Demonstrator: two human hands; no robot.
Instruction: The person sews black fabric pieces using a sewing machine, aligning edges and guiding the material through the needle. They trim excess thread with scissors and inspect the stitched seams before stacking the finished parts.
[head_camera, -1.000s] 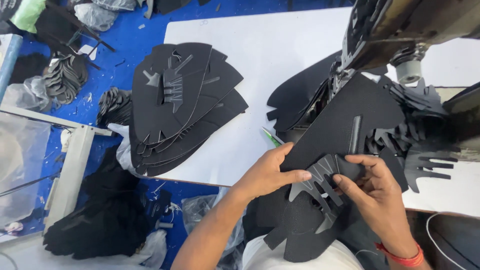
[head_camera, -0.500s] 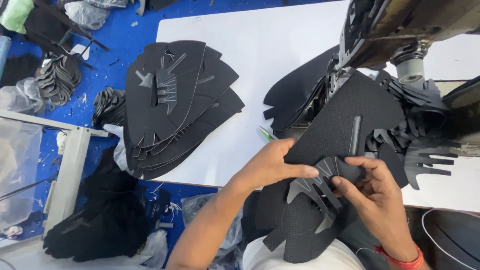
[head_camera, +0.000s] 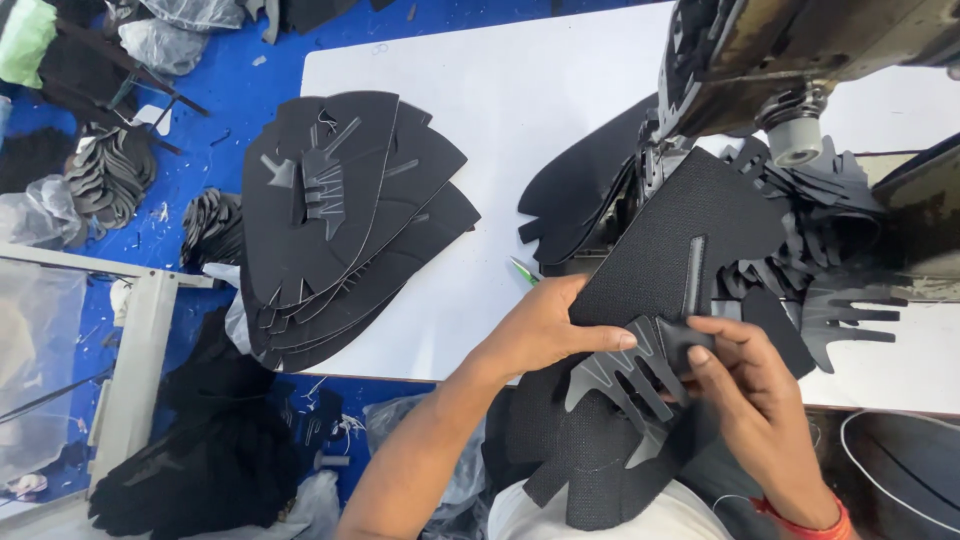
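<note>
A black mesh shoe-upper panel (head_camera: 690, 240) lies under the sewing machine head (head_camera: 780, 60) and runs down toward my body. A grey fork-shaped overlay piece (head_camera: 625, 385) sits on its lower part. My left hand (head_camera: 545, 325) presses flat on the panel, fingertips touching the overlay's top edge. My right hand (head_camera: 755, 400) pinches the overlay where it meets a narrow strip (head_camera: 693, 275) on the panel. A red band circles my right wrist.
A stack of finished black panels (head_camera: 340, 220) lies on the white table (head_camera: 520, 90) to the left. Loose fork-shaped pieces (head_camera: 830, 290) pile up at the right. A green-handled snipper (head_camera: 524, 270) rests by my left hand. Black scraps and bags (head_camera: 110, 175) cover the blue floor.
The view has shifted slightly. Both hands stay on the panel and overlay, with my left fingers stretched a bit further over the overlay.
</note>
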